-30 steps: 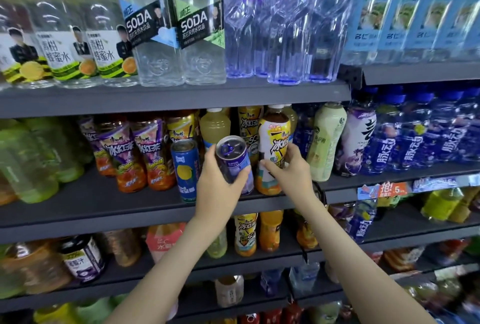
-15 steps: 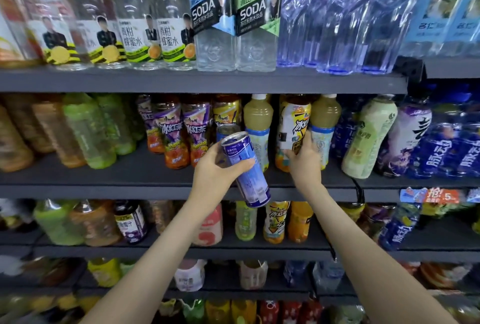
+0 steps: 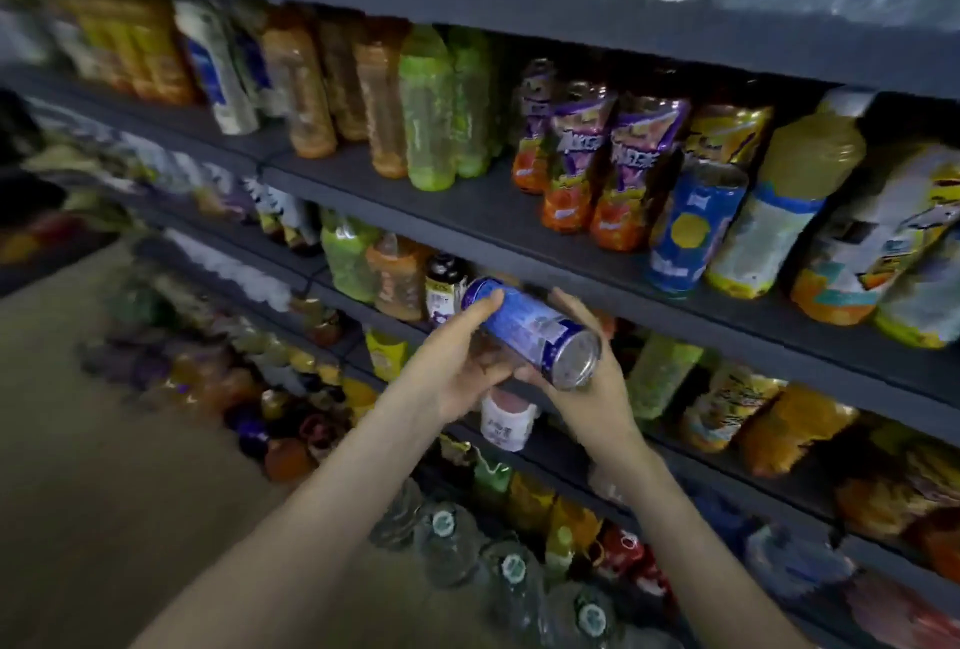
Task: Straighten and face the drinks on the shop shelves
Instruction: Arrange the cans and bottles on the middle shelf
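**Blue can held sideways, off the shelf**

Dark shelves (image 3: pixel 467 217) run far-left to near-right and are packed with bottles; the picture is blurred. Purple-labelled bottles (image 3: pixel 597 154) stand upright on the middle shelf, with a blue-and-yellow can (image 3: pixel 685 227) upright just right of them. My left hand (image 3: pixel 452 373) and right hand (image 3: pixel 597 404) both grip the blue can (image 3: pixel 530 326), in the air in front of the shelf edge below those bottles. Its long axis is near horizontal. The silver end faces me, down-right. The other end points up-left, with my left thumb over it.

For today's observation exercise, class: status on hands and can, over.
Left hand, right hand both holding blue can. Can tipped sideways, off the shelf. No obstruction seen.
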The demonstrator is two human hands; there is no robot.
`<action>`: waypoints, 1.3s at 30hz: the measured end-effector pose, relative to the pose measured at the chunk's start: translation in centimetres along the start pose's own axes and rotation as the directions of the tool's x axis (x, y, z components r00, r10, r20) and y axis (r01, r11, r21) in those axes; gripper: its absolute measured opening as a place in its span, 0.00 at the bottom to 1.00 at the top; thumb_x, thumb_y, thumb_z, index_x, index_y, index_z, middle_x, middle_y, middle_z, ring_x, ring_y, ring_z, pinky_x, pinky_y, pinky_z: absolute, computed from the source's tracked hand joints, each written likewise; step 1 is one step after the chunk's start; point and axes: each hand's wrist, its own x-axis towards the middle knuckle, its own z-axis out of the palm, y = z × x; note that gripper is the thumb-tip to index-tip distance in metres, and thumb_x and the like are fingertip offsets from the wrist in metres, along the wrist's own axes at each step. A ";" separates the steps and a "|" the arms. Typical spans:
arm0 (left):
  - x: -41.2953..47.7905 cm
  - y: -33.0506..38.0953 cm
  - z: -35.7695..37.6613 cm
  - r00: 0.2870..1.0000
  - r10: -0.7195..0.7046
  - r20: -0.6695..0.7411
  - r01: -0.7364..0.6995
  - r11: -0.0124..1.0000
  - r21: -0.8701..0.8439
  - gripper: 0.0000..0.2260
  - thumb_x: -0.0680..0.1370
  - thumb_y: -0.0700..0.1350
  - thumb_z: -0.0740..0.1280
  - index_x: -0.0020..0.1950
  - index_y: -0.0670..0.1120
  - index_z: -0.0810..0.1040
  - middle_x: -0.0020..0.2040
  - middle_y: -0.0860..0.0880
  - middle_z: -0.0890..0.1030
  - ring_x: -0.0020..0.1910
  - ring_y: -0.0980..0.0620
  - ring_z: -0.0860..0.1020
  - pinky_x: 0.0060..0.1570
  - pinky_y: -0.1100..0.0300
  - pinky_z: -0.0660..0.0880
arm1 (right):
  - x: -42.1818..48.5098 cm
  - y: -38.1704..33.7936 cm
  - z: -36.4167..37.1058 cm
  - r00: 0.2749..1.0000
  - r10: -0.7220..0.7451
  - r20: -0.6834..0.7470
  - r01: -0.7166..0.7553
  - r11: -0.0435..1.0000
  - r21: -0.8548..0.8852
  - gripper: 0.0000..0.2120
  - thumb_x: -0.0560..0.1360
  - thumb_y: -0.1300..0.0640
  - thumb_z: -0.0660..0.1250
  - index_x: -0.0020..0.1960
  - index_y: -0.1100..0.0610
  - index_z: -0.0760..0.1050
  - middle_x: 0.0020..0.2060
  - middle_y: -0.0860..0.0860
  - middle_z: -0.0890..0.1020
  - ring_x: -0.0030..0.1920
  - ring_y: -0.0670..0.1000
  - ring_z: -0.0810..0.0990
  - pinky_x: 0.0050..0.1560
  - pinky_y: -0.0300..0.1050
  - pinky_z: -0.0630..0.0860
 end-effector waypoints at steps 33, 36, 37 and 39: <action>0.7 48.9 -51.6 0.529 0.847 0.046 -0.620 0.348 0.703 0.17 0.73 0.39 0.72 0.60 0.52 0.77 0.52 0.58 0.83 0.53 0.60 0.80 0.52 0.61 0.77 | 32.2 -14.3 66.5 0.916 -0.267 0.300 0.217 0.958 0.188 0.18 0.70 0.58 0.73 0.56 0.43 0.74 0.51 0.39 0.82 0.54 0.38 0.79 0.50 0.32 0.75; 3.8 54.3 -54.8 0.477 0.875 0.076 -0.671 0.307 0.675 0.15 0.73 0.38 0.72 0.58 0.50 0.78 0.51 0.57 0.83 0.52 0.59 0.80 0.51 0.62 0.77 | 37.6 -14.6 71.4 0.899 -0.340 0.275 0.299 0.937 0.180 0.17 0.71 0.59 0.72 0.53 0.40 0.75 0.51 0.39 0.82 0.54 0.40 0.80 0.54 0.37 0.76; 4.8 56.2 -55.9 0.470 0.878 0.088 -0.671 0.290 0.682 0.15 0.73 0.38 0.72 0.57 0.51 0.78 0.50 0.57 0.83 0.52 0.59 0.80 0.50 0.63 0.77 | 39.5 -14.7 73.1 0.893 -0.361 0.270 0.320 0.930 0.182 0.18 0.71 0.60 0.72 0.53 0.40 0.74 0.50 0.39 0.82 0.53 0.40 0.80 0.53 0.36 0.76; 6.5 60.3 -58.2 0.470 0.878 0.092 -0.656 0.277 0.702 0.15 0.73 0.38 0.72 0.57 0.52 0.79 0.50 0.57 0.84 0.51 0.59 0.81 0.49 0.65 0.77 | 43.1 -15.3 76.5 0.886 -0.375 0.271 0.336 0.924 0.181 0.20 0.72 0.61 0.71 0.53 0.39 0.73 0.49 0.37 0.82 0.51 0.37 0.80 0.50 0.32 0.75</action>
